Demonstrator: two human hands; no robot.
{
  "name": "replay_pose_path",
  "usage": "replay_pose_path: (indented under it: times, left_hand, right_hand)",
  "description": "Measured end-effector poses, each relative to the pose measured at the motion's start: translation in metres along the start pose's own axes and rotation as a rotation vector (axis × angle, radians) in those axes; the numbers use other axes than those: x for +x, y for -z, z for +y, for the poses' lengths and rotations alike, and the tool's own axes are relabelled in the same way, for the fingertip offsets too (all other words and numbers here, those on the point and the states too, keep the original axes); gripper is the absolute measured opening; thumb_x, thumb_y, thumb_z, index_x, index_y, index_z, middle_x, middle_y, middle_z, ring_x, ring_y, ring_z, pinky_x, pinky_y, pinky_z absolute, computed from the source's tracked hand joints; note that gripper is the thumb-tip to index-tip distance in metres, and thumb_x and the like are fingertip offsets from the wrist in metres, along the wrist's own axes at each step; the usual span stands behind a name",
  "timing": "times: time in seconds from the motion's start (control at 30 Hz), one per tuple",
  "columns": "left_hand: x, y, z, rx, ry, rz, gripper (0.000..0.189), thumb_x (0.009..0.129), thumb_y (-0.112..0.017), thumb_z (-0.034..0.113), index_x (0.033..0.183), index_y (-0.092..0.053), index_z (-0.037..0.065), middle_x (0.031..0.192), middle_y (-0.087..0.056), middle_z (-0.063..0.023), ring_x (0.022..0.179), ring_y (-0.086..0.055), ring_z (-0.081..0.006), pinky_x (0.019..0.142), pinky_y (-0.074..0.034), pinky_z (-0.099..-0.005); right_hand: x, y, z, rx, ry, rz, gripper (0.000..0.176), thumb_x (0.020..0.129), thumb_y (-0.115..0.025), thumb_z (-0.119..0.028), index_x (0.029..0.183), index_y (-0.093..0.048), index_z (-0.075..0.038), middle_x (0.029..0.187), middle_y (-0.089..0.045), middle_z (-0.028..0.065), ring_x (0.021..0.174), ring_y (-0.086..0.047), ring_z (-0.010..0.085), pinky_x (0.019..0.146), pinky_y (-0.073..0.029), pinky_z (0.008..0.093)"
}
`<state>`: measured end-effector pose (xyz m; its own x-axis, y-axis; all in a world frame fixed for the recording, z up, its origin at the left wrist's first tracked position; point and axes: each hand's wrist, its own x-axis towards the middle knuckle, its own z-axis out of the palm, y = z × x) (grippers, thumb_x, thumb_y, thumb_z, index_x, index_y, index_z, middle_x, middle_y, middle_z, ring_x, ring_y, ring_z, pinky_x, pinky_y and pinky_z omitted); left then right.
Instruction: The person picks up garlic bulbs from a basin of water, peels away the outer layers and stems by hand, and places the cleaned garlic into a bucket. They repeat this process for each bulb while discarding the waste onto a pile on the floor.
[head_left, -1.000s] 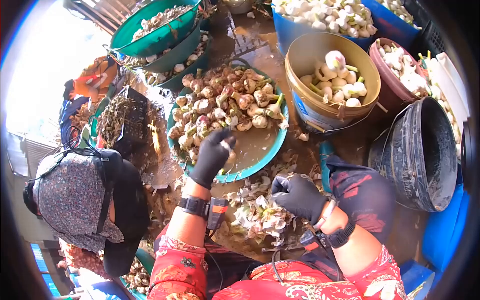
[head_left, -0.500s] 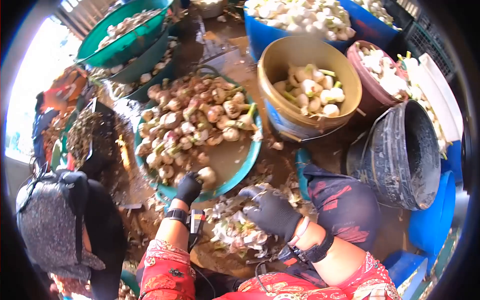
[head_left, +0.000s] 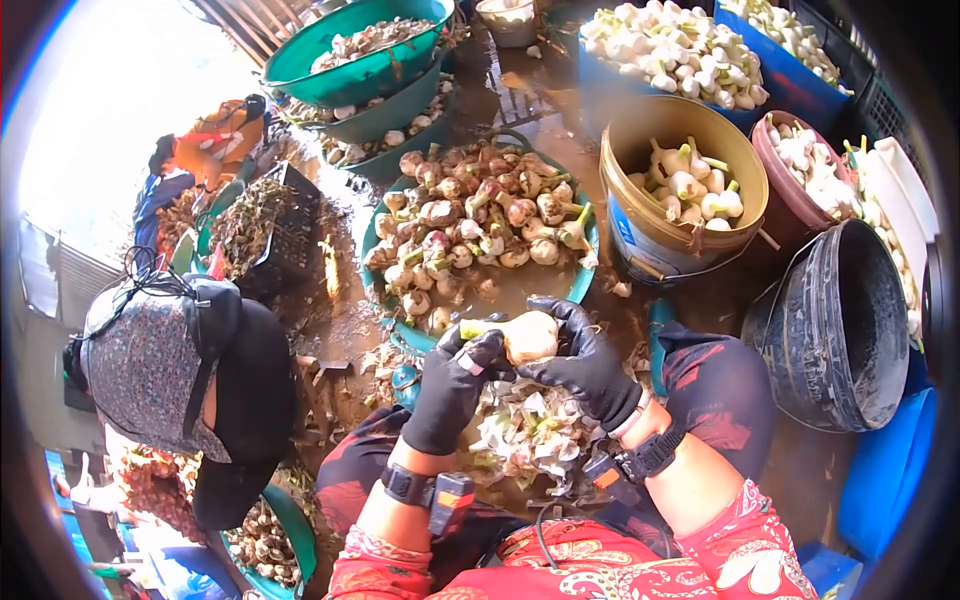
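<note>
Ground: wet mud; garlic skins lay heaped just below the teal basin.
Black crate: left of the basin, full of root trimmings.
Basin: held unpeeled garlic.
Yellow bucket: just right of the basin, held peeled bulbs.
Black bucket: farther right.
Left hand: gloved, gripped a garlic bulb at the basin's near rim.
Right hand: gloved, clasped the same bulb.

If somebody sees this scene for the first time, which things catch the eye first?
The black-gloved left hand and right hand in the middle grip one garlic bulb above a pile of peels. Behind them, a teal basin is heaped with unpeeled garlic, and to its right a yellow bucket holds white peeled bulbs.
</note>
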<state>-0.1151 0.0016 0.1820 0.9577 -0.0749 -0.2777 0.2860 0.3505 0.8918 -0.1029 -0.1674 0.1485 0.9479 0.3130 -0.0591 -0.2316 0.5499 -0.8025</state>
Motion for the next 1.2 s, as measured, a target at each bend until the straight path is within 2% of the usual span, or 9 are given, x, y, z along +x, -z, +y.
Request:
replay_pose_path:
  times: [0.6, 0.7, 0.77, 0.83, 0.9, 0.97, 1.0, 1.07, 1.2]
  left_hand:
    - [0.003, -0.001, 0.008, 0.274, -0.095, -0.123, 0.022, 0.087, -0.062, 0.014, 0.104, -0.061, 0.0, 0.091, -0.065, -0.0048, 0.074, -0.062, -0.0111, 0.065, -0.049, -0.0237]
    - [0.004, 0.003, 0.001, 0.074, 0.101, -0.079, 0.02, 0.085, -0.062, 0.011, 0.102, -0.063, 0.0, 0.087, -0.065, -0.0046, 0.072, -0.063, -0.0121, 0.063, -0.049, -0.0245]
    - [0.002, 0.005, 0.002, 0.181, 0.083, -0.088, 0.016, 0.084, -0.062, 0.008, 0.097, -0.065, 0.0, 0.082, -0.065, -0.0041, 0.071, -0.063, -0.0123, 0.061, -0.05, -0.025]
    - [0.002, 0.009, -0.002, 0.284, 0.052, -0.08, 0.018, 0.08, -0.059, 0.0, 0.095, -0.066, 0.001, 0.077, -0.065, -0.0029, 0.067, -0.061, -0.0113, 0.06, -0.049, -0.0249]
    - [0.006, 0.022, -0.015, 0.624, -0.151, -0.084, 0.026, 0.075, -0.055, -0.006, 0.096, -0.066, 0.003, 0.079, -0.065, -0.0047, 0.069, -0.062, -0.0145, 0.064, -0.049, -0.0278]
    - [0.008, 0.023, -0.019, 0.79, -0.354, -0.139, 0.033, 0.07, -0.053, -0.009, 0.097, -0.066, 0.005, 0.081, -0.065, -0.0077, 0.075, -0.062, -0.0195, 0.069, -0.048, -0.0314]
    - [0.006, 0.015, -0.012, 0.861, -0.437, -0.161, 0.033, 0.07, -0.054, -0.009, 0.098, -0.065, 0.005, 0.084, -0.065, -0.0093, 0.078, -0.062, -0.0216, 0.072, -0.047, -0.0326]
    - [0.002, 0.01, -0.005, 0.95, -0.494, -0.195, 0.028, 0.075, -0.054, -0.007, 0.1, -0.064, 0.004, 0.091, -0.065, -0.009, 0.085, -0.062, -0.0205, 0.076, -0.047, -0.0305]
    - [0.004, 0.007, -0.011, 0.156, -0.03, -0.065, 0.03, 0.087, -0.051, 0.002, 0.116, -0.056, -0.004, 0.099, -0.064, -0.0081, 0.085, -0.063, -0.0147, 0.078, -0.049, -0.0266]
  right_hand:
    - [0.003, 0.003, -0.006, -0.073, -0.071, 0.083, 0.043, 0.082, -0.063, -0.011, 0.12, -0.05, 0.004, 0.108, -0.059, 0.009, 0.101, -0.056, 0.016, 0.092, -0.043, 0.0297]
    - [-0.003, 0.001, -0.011, -0.133, -0.082, 0.08, 0.04, 0.087, -0.058, -0.016, 0.12, -0.05, 0.005, 0.108, -0.06, 0.0096, 0.102, -0.055, 0.0155, 0.094, -0.041, 0.029]
    - [0.001, 0.027, 0.013, -0.445, 0.176, -0.016, 0.035, 0.091, -0.053, -0.018, 0.116, -0.054, 0.005, 0.107, -0.061, 0.0111, 0.099, -0.058, 0.0178, 0.09, -0.045, 0.0315]
    - [0.0, 0.023, -0.002, 0.512, -0.494, -0.034, 0.032, 0.087, -0.061, -0.02, 0.11, -0.055, 0.001, 0.104, -0.062, 0.0143, 0.092, -0.063, 0.0241, 0.079, -0.052, 0.0322]
    - [-0.002, 0.02, 0.002, 0.474, -0.497, -0.018, 0.029, 0.088, -0.058, -0.024, 0.106, -0.056, -0.002, 0.097, -0.063, 0.0117, 0.085, -0.064, 0.0235, 0.073, -0.055, 0.0354]
    - [-0.004, 0.031, 0.023, -0.03, -0.19, -0.233, 0.03, 0.088, -0.055, -0.026, 0.105, -0.057, -0.002, 0.093, -0.063, 0.0109, 0.08, -0.065, 0.0245, 0.07, -0.055, 0.0373]
    - [-0.002, 0.029, 0.004, 0.576, -0.644, -0.21, 0.027, 0.088, -0.055, -0.023, 0.102, -0.058, 0.001, 0.092, -0.063, 0.0109, 0.081, -0.064, 0.0244, 0.073, -0.055, 0.038]
    - [-0.005, 0.024, -0.004, 0.532, -0.621, -0.176, 0.027, 0.088, -0.055, -0.022, 0.101, -0.059, 0.001, 0.093, -0.063, 0.0114, 0.082, -0.064, 0.0245, 0.073, -0.055, 0.0389]
    - [-0.002, 0.021, 0.001, 0.382, -0.425, -0.172, 0.027, 0.086, -0.055, -0.02, 0.102, -0.06, 0.002, 0.096, -0.063, 0.0122, 0.087, -0.063, 0.0227, 0.078, -0.053, 0.0373]
